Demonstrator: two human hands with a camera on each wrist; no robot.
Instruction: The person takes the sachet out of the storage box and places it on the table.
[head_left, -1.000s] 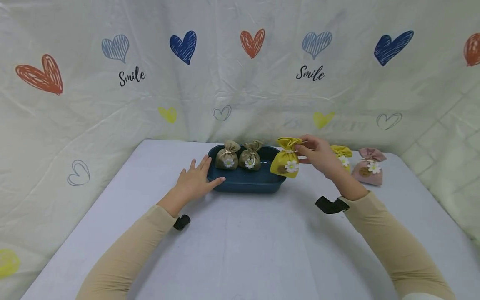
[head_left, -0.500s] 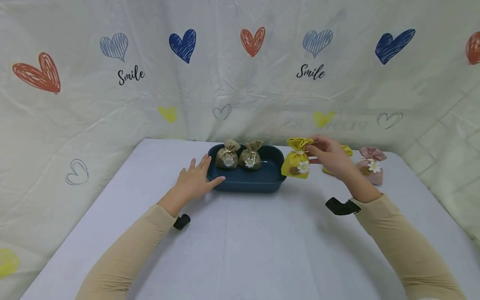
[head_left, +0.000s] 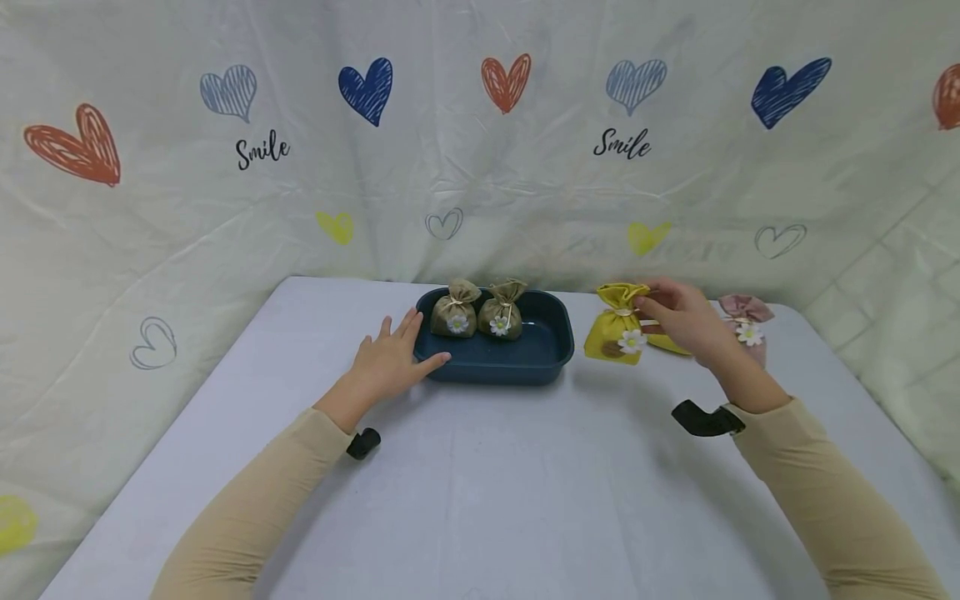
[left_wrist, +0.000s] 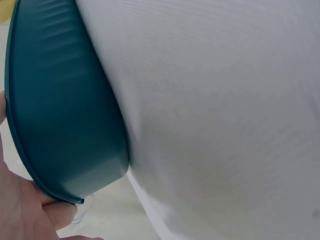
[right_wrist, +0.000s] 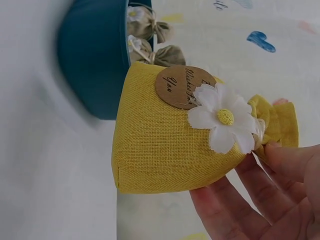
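Observation:
My right hand (head_left: 686, 321) pinches the gathered neck of a yellow drawstring pouch (head_left: 611, 335) between thumb and fingers, to the right of the blue dish. In the right wrist view this pouch (right_wrist: 155, 135) carries a white flower and a round brown tag with lettering. My left hand (head_left: 384, 362), fingers spread, rests against the left end of the blue dish (head_left: 495, 371); the left wrist view has thumb and fingers at the rim of the dish (left_wrist: 65, 110). Inside the dish, two brown pouches, one at left (head_left: 454, 312) and one beside it (head_left: 501, 315), stand upright.
Behind my right hand a second yellow pouch (head_left: 667, 343) is mostly hidden. A pink pouch (head_left: 746, 312) stands at the far right, partly covered by the hand. The white table (head_left: 480, 483) ends at a heart-printed curtain (head_left: 555, 183).
My right hand has moved right with the yellow pouch, from over the dish's right end to beside it, and slightly lower. The left hand has stayed at the dish.

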